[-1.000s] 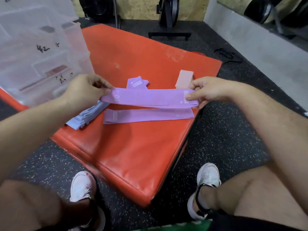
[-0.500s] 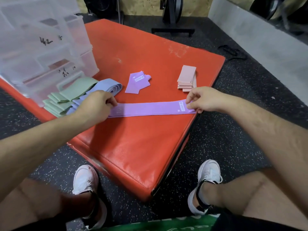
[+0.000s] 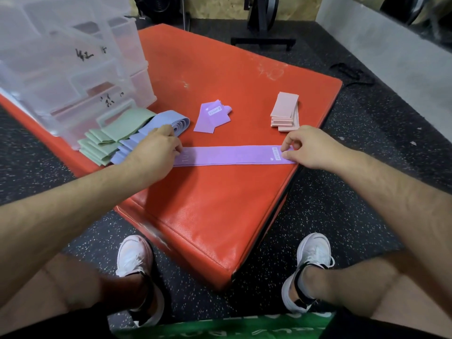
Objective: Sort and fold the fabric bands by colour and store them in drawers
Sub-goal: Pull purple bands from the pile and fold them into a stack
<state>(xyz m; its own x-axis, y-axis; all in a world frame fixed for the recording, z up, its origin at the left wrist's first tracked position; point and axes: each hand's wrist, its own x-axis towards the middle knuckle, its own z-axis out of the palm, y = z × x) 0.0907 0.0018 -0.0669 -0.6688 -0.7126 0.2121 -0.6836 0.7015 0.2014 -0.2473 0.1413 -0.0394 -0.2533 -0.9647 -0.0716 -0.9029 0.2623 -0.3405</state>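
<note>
Left hand: fingers curling down onto one end of a long flat lilac fabric band. Right hand: thumb and forefinger pinching the other end.

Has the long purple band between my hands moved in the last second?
Yes. The long purple fabric band has come down flat onto the red padded mat; a second ago it was held up above it.

Matt woven cloth purple band on grained, faintly glossy orange vinyl mat; translucent plastic drawers
</note>
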